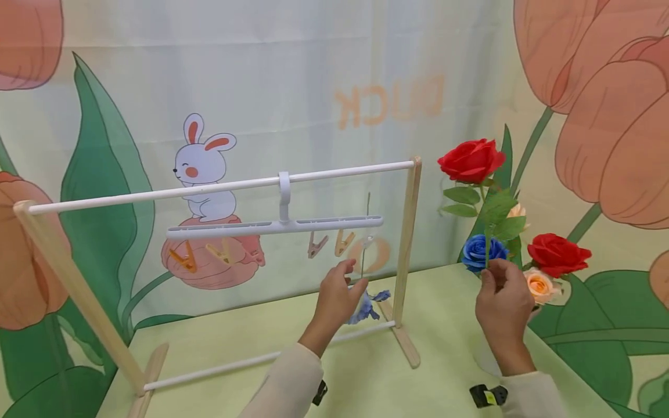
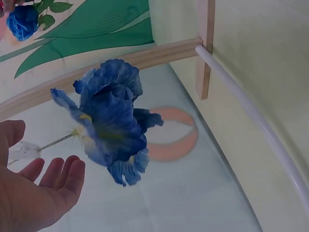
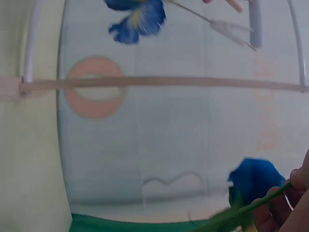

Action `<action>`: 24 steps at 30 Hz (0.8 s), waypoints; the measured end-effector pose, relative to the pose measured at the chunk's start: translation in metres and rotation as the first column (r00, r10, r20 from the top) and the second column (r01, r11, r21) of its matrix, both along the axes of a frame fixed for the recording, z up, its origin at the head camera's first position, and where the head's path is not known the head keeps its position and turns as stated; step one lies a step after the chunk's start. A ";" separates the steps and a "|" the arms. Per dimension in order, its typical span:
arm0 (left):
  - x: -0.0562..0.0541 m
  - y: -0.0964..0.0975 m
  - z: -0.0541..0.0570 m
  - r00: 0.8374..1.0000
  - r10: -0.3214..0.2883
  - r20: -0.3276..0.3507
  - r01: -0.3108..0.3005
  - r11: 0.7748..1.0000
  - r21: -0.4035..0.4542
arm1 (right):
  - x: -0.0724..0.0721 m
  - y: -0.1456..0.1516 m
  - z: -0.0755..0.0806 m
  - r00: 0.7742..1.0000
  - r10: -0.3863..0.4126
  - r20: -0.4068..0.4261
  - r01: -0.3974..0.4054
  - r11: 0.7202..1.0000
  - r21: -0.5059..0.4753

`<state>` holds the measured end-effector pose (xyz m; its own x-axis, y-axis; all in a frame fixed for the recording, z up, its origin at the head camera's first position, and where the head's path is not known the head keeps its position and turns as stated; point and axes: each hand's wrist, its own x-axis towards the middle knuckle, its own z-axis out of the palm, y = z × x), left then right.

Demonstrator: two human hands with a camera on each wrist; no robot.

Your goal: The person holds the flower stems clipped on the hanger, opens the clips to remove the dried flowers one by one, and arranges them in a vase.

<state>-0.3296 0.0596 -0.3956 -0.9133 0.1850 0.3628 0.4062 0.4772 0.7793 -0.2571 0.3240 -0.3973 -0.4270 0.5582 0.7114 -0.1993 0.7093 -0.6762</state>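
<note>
My right hand (image 1: 505,307) pinches the green stem (image 3: 263,200) of a red rose (image 1: 472,161), which stands upright above it with its leaves. Past the fingers are a blue rose (image 1: 482,253), a second red rose (image 1: 559,254) and a peach rose (image 1: 541,285). My left hand (image 1: 337,295) is held with fingers apart, empty, beside a blue iris (image 2: 113,116). That iris hangs head down, its thin stem in a clear clip (image 1: 368,241) at the right end of a pale grey hanger (image 1: 235,230).
The hanger hooks over the white top bar (image 1: 219,187) of a wooden-legged rack (image 1: 406,244). Several clips hang from it, including an orange clip (image 1: 183,258) and a yellow clip (image 1: 219,252). A whitish vase (image 1: 485,355) stands partly hidden behind my right hand on the pale green table (image 1: 439,325).
</note>
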 end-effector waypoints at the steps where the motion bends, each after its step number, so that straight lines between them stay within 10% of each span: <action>1: -0.002 0.003 0.000 1.000 0.001 0.020 -0.001 1.000 0.008 | 0.002 0.005 0.004 1.000 -0.007 0.001 0.007 1.000 -0.013; 24: -0.021 0.032 0.004 0.989 -0.016 0.144 0.001 0.995 0.100 | 0.017 0.058 0.039 0.985 -0.098 0.140 0.125 0.972 -0.201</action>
